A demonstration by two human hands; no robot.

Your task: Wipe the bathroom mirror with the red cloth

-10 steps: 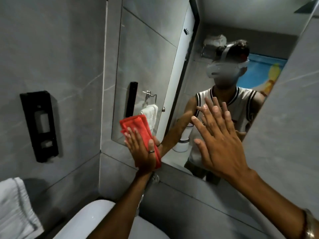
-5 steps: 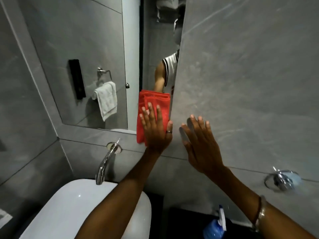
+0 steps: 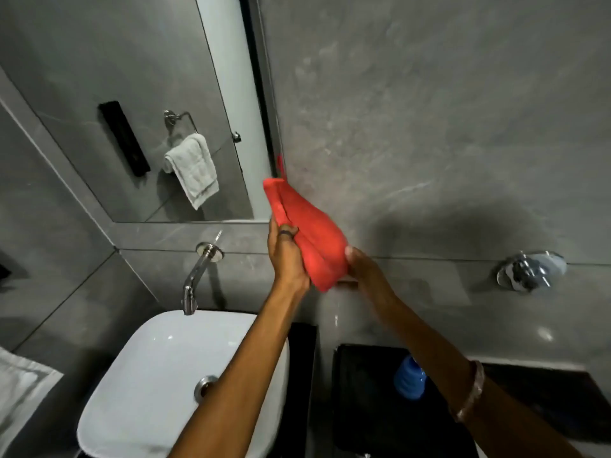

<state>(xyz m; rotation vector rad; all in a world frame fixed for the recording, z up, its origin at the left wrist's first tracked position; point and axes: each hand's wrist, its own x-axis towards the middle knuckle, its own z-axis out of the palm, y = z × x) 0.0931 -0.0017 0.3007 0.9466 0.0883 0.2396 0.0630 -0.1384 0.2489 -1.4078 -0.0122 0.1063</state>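
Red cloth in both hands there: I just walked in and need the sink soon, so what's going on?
A person is cleaning the bathroom mirror. Right now the red cloth is off the glass, held between the left hand and the right hand in front of the grey wall, just right of the mirror's lower corner. It looks like it is being refolded or bunched. The white basin below is untouched, and the tap shows no running water.

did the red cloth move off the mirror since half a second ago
Yes. The folded red cloth has come down and right, off the mirror's bottom right corner, now in front of grey tile.
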